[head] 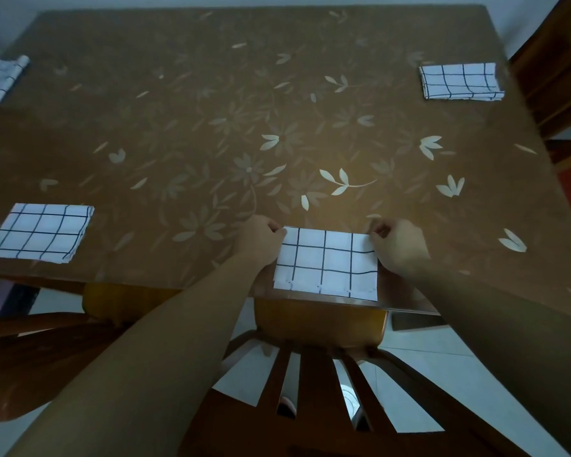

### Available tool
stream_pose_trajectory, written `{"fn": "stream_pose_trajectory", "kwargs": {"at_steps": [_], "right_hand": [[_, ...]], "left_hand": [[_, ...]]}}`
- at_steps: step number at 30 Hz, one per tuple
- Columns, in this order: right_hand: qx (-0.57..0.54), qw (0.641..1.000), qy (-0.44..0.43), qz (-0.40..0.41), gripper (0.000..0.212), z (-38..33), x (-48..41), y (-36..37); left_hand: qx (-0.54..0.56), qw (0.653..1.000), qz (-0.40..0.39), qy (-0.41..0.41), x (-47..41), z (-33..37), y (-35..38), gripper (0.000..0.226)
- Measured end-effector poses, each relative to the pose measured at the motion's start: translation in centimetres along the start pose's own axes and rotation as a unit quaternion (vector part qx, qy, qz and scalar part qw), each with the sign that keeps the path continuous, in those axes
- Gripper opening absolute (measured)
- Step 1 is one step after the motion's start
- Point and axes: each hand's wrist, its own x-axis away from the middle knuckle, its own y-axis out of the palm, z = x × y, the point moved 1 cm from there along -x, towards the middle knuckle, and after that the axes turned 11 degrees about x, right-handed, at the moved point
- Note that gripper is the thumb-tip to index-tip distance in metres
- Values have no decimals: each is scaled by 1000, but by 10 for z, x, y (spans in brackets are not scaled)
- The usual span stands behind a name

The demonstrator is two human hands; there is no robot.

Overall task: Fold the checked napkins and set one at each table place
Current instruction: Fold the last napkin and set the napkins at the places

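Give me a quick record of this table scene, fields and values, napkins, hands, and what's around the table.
surface: brown table with a pale floral pattern
folded checked napkins in view: four
near napkin: at the table's near edge, above a wooden chair
left hand: pinching the near napkin's far left corner
right hand: pinching its far right corner
near-left napkin: flat, unattended
far-left napkin: at the table's left edge, partly cut off by the frame
far-right napkin: flat, near the right edge
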Motion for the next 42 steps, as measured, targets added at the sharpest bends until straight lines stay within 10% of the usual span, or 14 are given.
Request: {"fn": "stream_pose_trajectory", "kwargs": {"at_steps": [32, 42], "right_hand": [[-15, 999, -17, 25, 21, 0, -7, 1], [135, 986, -50, 82, 38, 33, 38, -104]], "left_hand": [[-107, 993, 25, 50, -5, 5, -6, 17], [-138, 966, -24, 219, 33, 85, -22, 34]]}}
